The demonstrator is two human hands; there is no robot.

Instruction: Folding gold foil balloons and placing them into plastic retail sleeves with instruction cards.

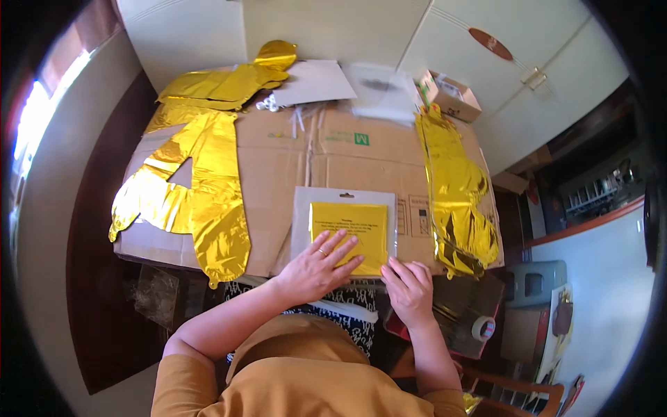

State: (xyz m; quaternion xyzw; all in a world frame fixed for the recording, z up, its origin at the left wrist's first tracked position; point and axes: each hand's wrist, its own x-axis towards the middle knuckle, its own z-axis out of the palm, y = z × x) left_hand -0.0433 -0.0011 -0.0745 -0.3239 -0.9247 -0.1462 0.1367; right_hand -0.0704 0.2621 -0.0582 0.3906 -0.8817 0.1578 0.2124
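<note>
A clear plastic bag [302, 208] with a hang hole at its top lies at the near edge of the cardboard. Inside it shows a flat, folded gold foil piece [368, 240] with dark print near the top. My left hand [319, 270], a ring on one finger, rests flat on the bag with its fingers spread. At the bag's lower right corner, my right hand [410, 292] has its fingers drawn together and pinches the edge.
Flat gold foil balloons lie left [215, 174], far left [215, 87] and right [451, 187] on the cardboard [278, 160]. Behind are a white sheet [316, 80], clear plastic bags [382, 90] and a small box [451, 97]. A tape roll [483, 328] sits lower right.
</note>
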